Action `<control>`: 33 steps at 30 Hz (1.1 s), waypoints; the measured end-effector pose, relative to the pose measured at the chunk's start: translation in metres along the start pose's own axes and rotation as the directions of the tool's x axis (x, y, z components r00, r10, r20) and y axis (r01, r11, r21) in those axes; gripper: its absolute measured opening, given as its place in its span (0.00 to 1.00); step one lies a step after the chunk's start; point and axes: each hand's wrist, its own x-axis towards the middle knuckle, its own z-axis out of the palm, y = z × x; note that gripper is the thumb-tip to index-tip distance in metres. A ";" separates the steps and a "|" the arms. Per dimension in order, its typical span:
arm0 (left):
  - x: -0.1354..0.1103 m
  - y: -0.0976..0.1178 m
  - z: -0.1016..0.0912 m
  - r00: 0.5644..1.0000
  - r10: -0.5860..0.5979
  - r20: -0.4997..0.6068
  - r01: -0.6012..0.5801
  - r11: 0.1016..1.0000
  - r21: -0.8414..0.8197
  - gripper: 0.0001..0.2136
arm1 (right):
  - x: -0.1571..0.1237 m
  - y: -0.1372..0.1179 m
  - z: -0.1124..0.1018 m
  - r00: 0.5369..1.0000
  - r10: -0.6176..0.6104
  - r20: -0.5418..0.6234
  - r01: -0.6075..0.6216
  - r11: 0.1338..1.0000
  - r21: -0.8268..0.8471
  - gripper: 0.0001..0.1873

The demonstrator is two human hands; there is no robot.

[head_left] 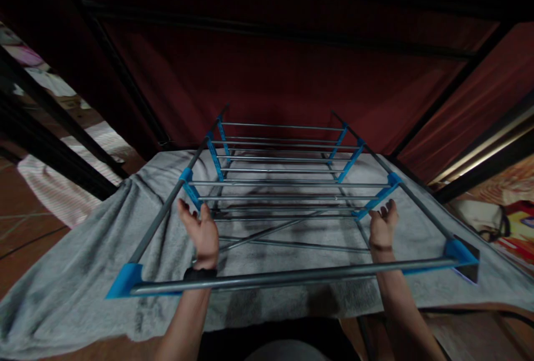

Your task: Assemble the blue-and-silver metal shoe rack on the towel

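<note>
A rack of grey metal tubes (pixel 267 278) with blue plastic connectors (pixel 125 280) lies on a grey cloth. Its near crossbar passes above both my wrists, and its shelf tubes run away from me in several rows. My left hand (pixel 201 234), a dark band at its wrist, is inside the frame with palm up and fingers spread, beside a left blue bracket (pixel 192 191). On the other side my right hand (pixel 382 226) is close to a right blue bracket (pixel 379 197). Its fingers look apart and slightly blurred; whether they touch the bracket, I cannot tell.
The grey cloth (pixel 83 250) covers the surface beneath the rack. Behind stands a dark red fabric panel (pixel 267 72) crossed by black bars. A flat dark object (pixel 468 263) lies by the near right corner. Striped cloth (pixel 50 183) hangs at left; assorted items sit at far right.
</note>
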 end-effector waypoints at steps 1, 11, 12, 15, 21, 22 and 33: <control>-0.010 -0.006 -0.006 0.999 0.022 -0.028 -0.021 0.999 0.039 0.28 | -0.009 0.003 -0.003 1.000 0.018 -0.022 -0.017 1.000 0.021 0.36; -0.065 -0.024 -0.016 0.302 -0.101 0.948 -0.544 0.798 0.259 0.24 | -0.123 0.015 -0.010 0.723 0.063 0.687 -0.098 0.995 0.012 0.14; -0.064 -0.020 -0.012 0.235 -0.127 0.964 -0.599 0.762 0.246 0.25 | -0.128 0.014 -0.009 0.699 0.039 0.714 -0.045 0.999 -0.011 0.14; -0.057 -0.011 -0.002 0.100 -0.161 0.982 -0.715 0.675 0.183 0.25 | -0.139 0.010 -0.008 0.626 -0.039 0.779 0.150 0.986 -0.072 0.15; -0.050 -0.016 -0.010 -0.002 -0.162 0.987 -0.753 0.649 0.105 0.27 | -0.149 0.002 -0.010 0.514 -0.133 0.847 0.346 0.936 -0.064 0.17; -0.050 -0.017 -0.012 0.006 -0.138 0.990 -0.746 0.659 0.096 0.27 | -0.150 0.002 -0.010 0.499 -0.141 0.855 0.369 0.927 -0.062 0.17; -0.055 0.001 0.007 0.030 -0.110 0.994 -0.753 0.652 0.094 0.24 | -0.150 0.022 0.003 0.492 -0.281 0.824 0.628 0.770 -0.112 0.23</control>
